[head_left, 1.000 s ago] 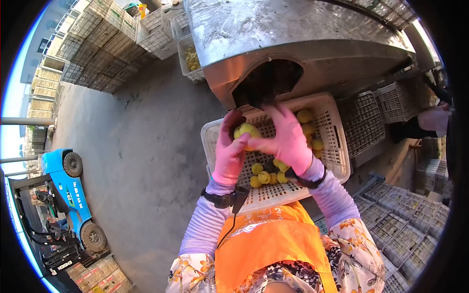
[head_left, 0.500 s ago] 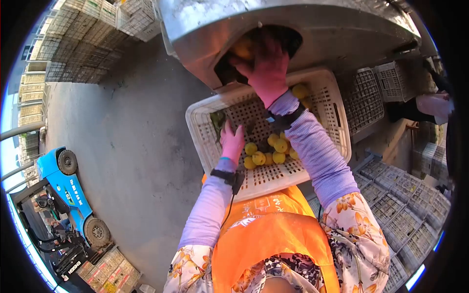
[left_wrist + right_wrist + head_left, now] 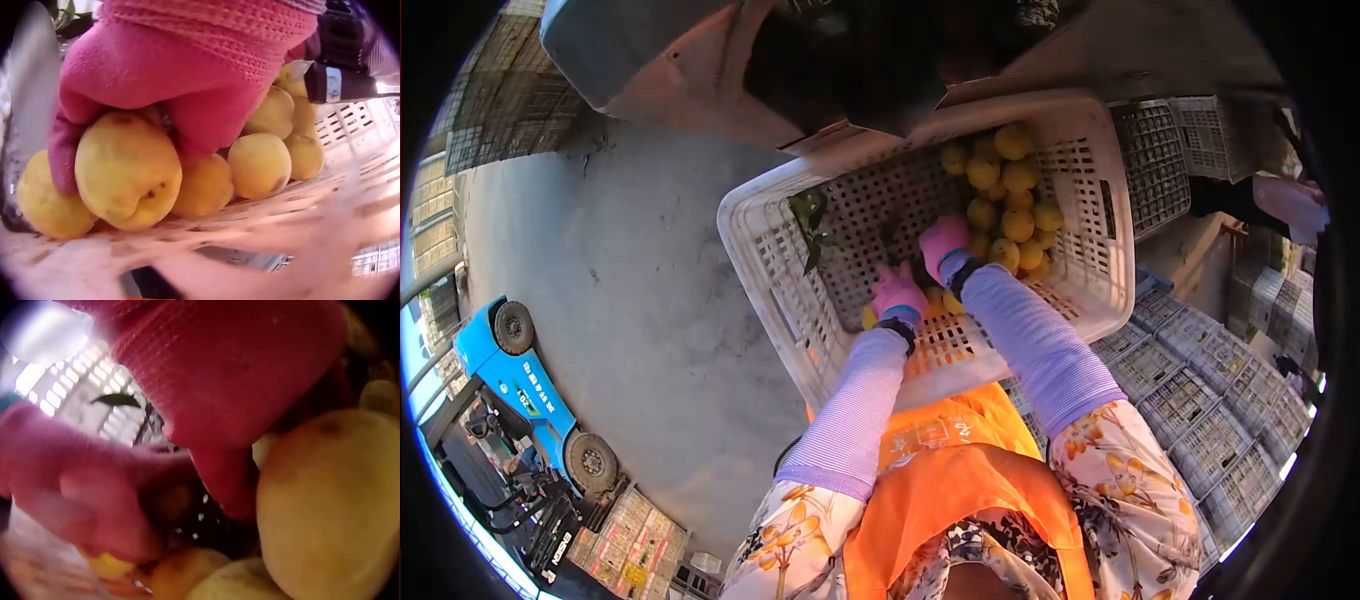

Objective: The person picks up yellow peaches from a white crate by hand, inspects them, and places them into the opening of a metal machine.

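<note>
Both hands wear pink gloves and are down inside a white slatted plastic crate (image 3: 750, 270). My left hand (image 3: 898, 290) is at the crate's near side, its fingers curled around a yellow peach (image 3: 128, 172) in the left wrist view. More peaches sit on either side of it along the slatted wall. My right hand (image 3: 945, 243) is just beyond, beside a heap of yellow peaches (image 3: 1020, 180) in the crate's right part. In the right wrist view its fingers point down next to a large peach (image 3: 328, 506); I cannot tell whether they hold anything.
Green leaves (image 3: 808, 225) lie in the crate's left corner. A metal machine housing (image 3: 640, 60) with a dark opening (image 3: 850, 60) stands over the crate's far edge. Stacked crates (image 3: 1190, 390) are at right, with another person's sleeve (image 3: 1290, 205) beyond. A blue forklift (image 3: 530, 390) is at left.
The hands held peaches together above the crate; then the right reached into the machine's opening. Now both are low inside the crate, and the view has shifted closer over it.
</note>
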Demonstrator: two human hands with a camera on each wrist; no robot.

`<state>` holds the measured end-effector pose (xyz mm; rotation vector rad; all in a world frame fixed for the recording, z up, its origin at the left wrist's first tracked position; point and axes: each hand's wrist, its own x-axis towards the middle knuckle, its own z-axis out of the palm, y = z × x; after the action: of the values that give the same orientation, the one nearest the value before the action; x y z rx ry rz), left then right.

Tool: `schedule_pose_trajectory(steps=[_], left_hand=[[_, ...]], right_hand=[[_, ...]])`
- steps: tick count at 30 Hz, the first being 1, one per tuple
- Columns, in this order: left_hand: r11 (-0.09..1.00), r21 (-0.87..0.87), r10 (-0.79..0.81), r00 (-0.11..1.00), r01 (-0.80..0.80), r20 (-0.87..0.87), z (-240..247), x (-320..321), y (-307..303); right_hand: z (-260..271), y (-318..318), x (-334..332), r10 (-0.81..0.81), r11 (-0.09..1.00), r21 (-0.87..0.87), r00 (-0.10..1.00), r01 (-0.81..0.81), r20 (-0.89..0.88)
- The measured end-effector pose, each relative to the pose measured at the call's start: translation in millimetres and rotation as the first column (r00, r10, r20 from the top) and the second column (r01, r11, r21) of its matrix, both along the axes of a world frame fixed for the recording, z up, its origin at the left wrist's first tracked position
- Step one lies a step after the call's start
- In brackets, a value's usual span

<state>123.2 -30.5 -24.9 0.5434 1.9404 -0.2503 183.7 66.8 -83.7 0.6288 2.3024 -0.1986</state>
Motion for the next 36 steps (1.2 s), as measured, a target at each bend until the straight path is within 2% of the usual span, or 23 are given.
schedule_pose_trajectory(steps=[1,2,3,4,5,6,7,10,11,13,15,16,17,18,21,24,25,27,29,31,32,34,36], left_hand=[[1.0,0.025,-0.006,1.0,0.006,0.029,-10,-4,-7],[0.994,0.065,0.078,0.994,-0.083,0.079,-25,-7,-14],[0.978,0.109,0.162,0.979,-0.176,0.128,-42,-14,-19],[0.914,0.171,0.306,0.901,-0.369,0.307,-37,-27,-22],[0.813,0.168,0.422,0.763,-0.557,0.489,-30,-39,-24],[0.614,0.081,0.486,0.456,-0.786,0.745,1,-55,-30],[0.395,-0.088,0.419,0.094,-0.914,0.903,37,-67,-32],[0.156,-0.126,0.249,-0.085,-0.98,0.965,165,-75,-31],[0.141,-0.197,0.189,-0.169,-0.97,0.967,183,-75,-35],[0.128,-0.332,0.055,-0.328,-0.935,0.943,209,-78,-38],[0.085,-0.389,-0.025,-0.392,-0.917,0.919,209,-81,-36],[0.06,-0.423,-0.028,-0.425,-0.904,0.905,211,-84,-36],[0.033,-0.462,-0.027,-0.463,-0.886,0.886,212,-88,-36],[-0.007,-0.415,0.042,-0.415,-0.91,0.909,223,-91,-33],[0.063,-0.205,0.094,-0.199,-0.977,0.975,246,-107,-26],[0.114,-0.141,0.084,-0.132,-0.983,0.988,244,-120,-18],[0.149,-0.126,0.062,-0.118,-0.981,0.991,243,-124,-17],[0.197,-0.09,0.091,-0.073,-0.976,0.993,243,-129,-14],[0.254,-0.034,0.083,-0.013,-0.967,0.996,238,-136,-10],[0.083,0.019,0.167,0.033,-0.996,0.985,275,-115,11],[0.008,0.049,0.217,0.049,-0.999,0.975,288,-106,18],[0.149,0.24,0.112,0.257,-0.959,0.96,288,-106,13],[0.27,0.377,-0.019,0.387,-0.886,0.922,282,-116,4]], right_hand=[[33,14,-9,-0.051,0.997,-0.053,0.998,0.052,0.021],[85,29,-14,-0.138,0.981,-0.154,0.983,0.119,-0.124],[101,34,-6,-0.237,0.952,-0.265,0.916,0.153,-0.325],[116,40,10,-0.342,0.913,-0.378,0.797,0.154,-0.499],[133,43,21,-0.444,0.865,-0.486,0.634,0.121,-0.633],[163,42,25,-0.505,0.828,-0.542,0.609,0.143,-0.611],[201,43,28,-0.561,0.789,-0.593,0.579,0.159,-0.592],[278,29,30,-0.648,0.746,-0.634,0.438,0.202,-0.623],[294,22,30,-0.66,0.744,-0.632,0.382,0.215,-0.647],[317,17,24,-0.649,0.761,-0.611,0.223,0.218,-0.727],[335,21,9,-0.648,0.755,-0.625,0.079,0.199,-0.757],[338,27,-1,-0.506,0.836,-0.472,0.062,0.28,-0.86],[338,33,-15,-0.416,0.86,-0.365,0.077,0.356,-0.906],[333,43,-33,-0.324,0.868,-0.252,0.103,0.428,-0.94],[274,85,-88,-0.019,0.862,0.05,0.131,0.504,-0.991],[253,113,-138,-0.013,0.824,0.098,0.193,0.558,-0.981],[258,112,-134,-0.045,0.846,0.051,0.167,0.531,-0.985],[311,106,-117,-0.095,0.878,-0.029,0.116,0.477,-0.989],[342,68,-70,-0.21,0.945,-0.195,0.032,0.261,-0.977],[357,32,-43,-0.397,0.917,-0.396,0.18,0.044,-0.9],[355,24,-39,-0.453,0.891,-0.444,0.135,0.095,-0.881],[345,18,-43,-0.544,0.828,-0.53,0.034,0.183,-0.838],[340,27,-50,-0.588,0.792,-0.565,0.039,0.232,-0.808]])
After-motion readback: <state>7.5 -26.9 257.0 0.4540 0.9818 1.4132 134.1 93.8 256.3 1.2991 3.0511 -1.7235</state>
